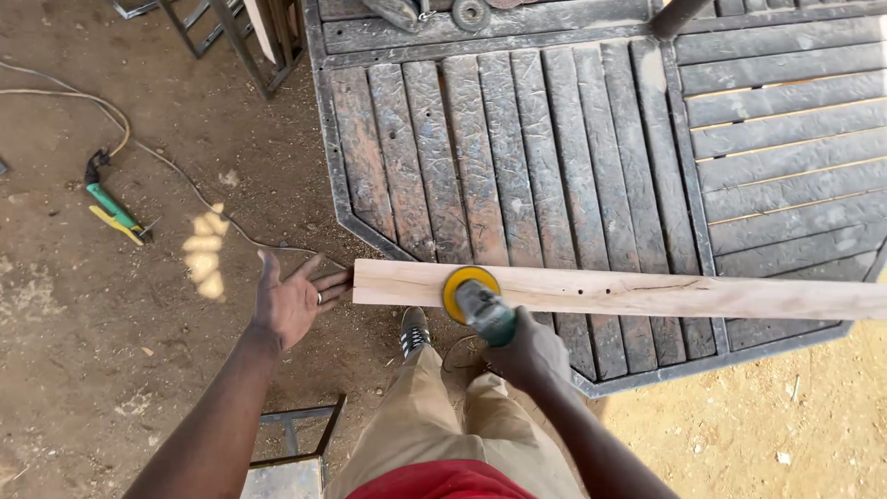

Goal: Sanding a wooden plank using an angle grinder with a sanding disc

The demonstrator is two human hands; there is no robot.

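A long pale wooden plank [637, 294] lies across the lower edge of a dark, weathered metal grate of slats [517, 148] that serves as the worktop, running from the centre out to 3 o'clock. The right hand [527, 351] is closed around the body of a green angle grinder with a yellow sanding disc [473, 298], and the disc sits flat on the plank near its left end. The left hand [294, 300] is at 9 o'clock of the plank's end, palm up, fingers [331, 282] spread wide, their tips just beside or touching the cut end. On the dirt floor [92, 323] at 10 o'clock lies a green-and-yellow hand tool [115, 211] beside a pale cable [111, 115]. A striped shoe [414, 330] shows below the plank.
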